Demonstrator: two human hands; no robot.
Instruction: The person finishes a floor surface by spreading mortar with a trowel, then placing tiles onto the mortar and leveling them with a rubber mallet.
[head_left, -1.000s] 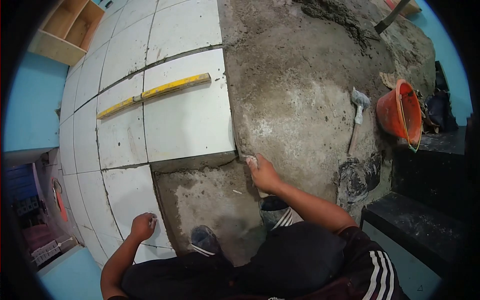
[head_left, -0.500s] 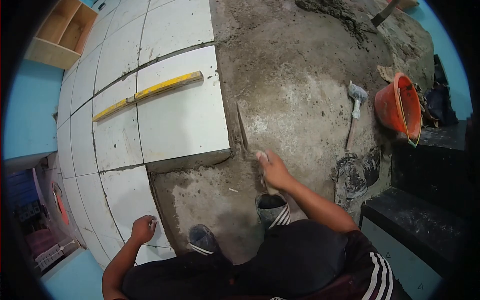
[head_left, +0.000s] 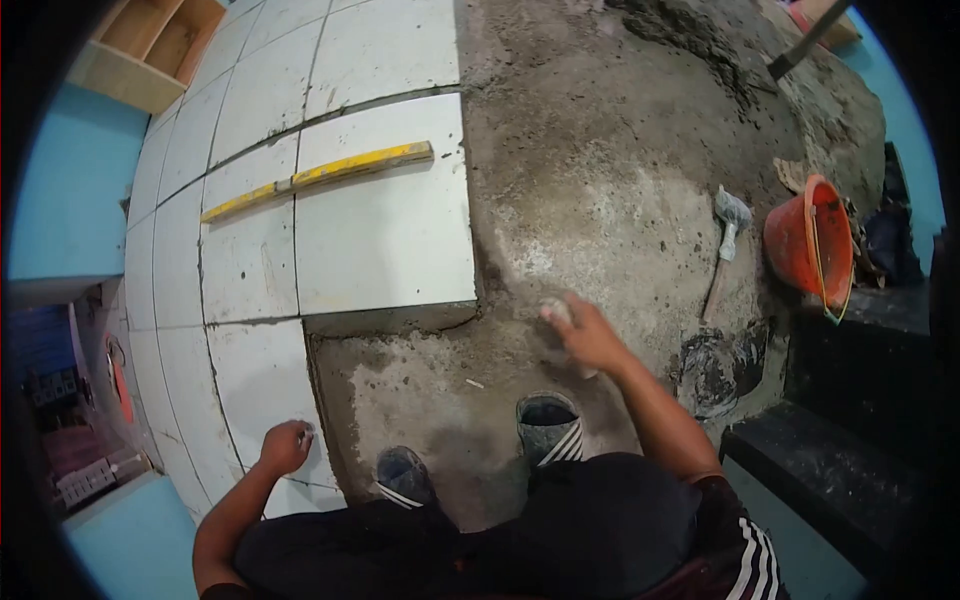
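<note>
My right hand (head_left: 592, 338) is wrapped round the handle of a trowel, just right of the raised tile's corner and above the bare mortar floor (head_left: 440, 385). The trowel's blade is smeared by motion and hard to see. My left hand (head_left: 286, 447) is closed, low over a white floor tile (head_left: 265, 385) at the left; a small pale bit shows at its fingers, too small to name. A yellow spirit level (head_left: 330, 172) lies across the white tiles (head_left: 385, 235) ahead.
A mallet with a wrapped head (head_left: 732, 212) lies on the cement at the right, beside an orange bucket (head_left: 797, 243). Dark steps (head_left: 810, 460) rise at the lower right. Wet mortar (head_left: 690, 45) is heaped at the back. My shoes (head_left: 548, 425) stand on the bare floor.
My right hand has moved slightly right with the trowel, whose blade was seen edge-on before and is now blurred. My left hand stays closed over the tile. The view has shifted slightly.
</note>
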